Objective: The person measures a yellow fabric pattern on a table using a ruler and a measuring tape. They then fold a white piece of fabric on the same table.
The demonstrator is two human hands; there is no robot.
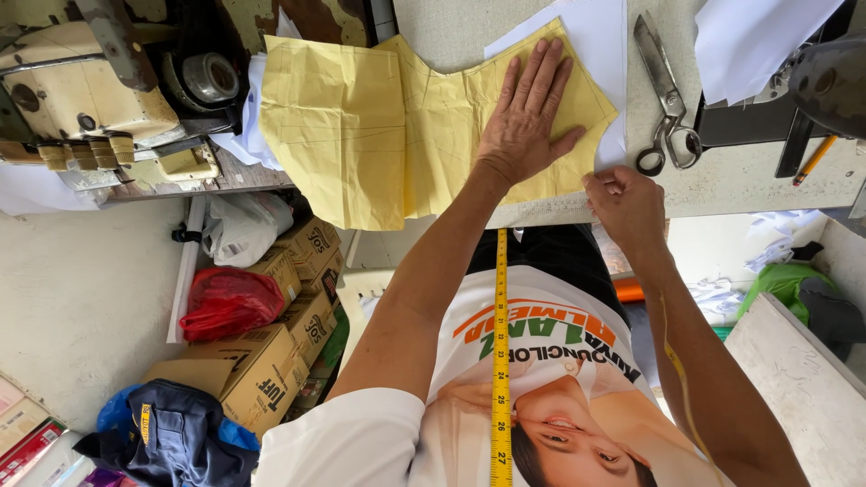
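**Yellow Pattern Piece Pinned Flat at the Table Edge**

The left hand [530,113] lay flat, fingers spread and holding nothing, pressing the yellow paper pattern [406,126] down onto the white fabric [603,41] beneath it. The pattern sat on the worktable [749,176], its right portion under the palm and its left portion hanging past the table edge with no support. The right hand [627,206] was closed into a loose fist at the near edge of the table, touching the corner of the white fabric; whether it pinched a pin, chalk or only the cloth could not be told. A yellow measuring tape [502,361] hung down the person's shirt.

Tailor's scissors [666,99] lay shut on the table just beyond the right hand, and a pencil [815,160] rested farther right. A sewing machine [81,86] stood to the left, with cardboard boxes [271,352] and a red plastic bag [225,302] on the floor below.

The likeliest trouble was slippage: the overhanging half could drag the pattern sideways if the palm eased, putting it out of line with the cloth. The creased paper could also buckle under pressure.
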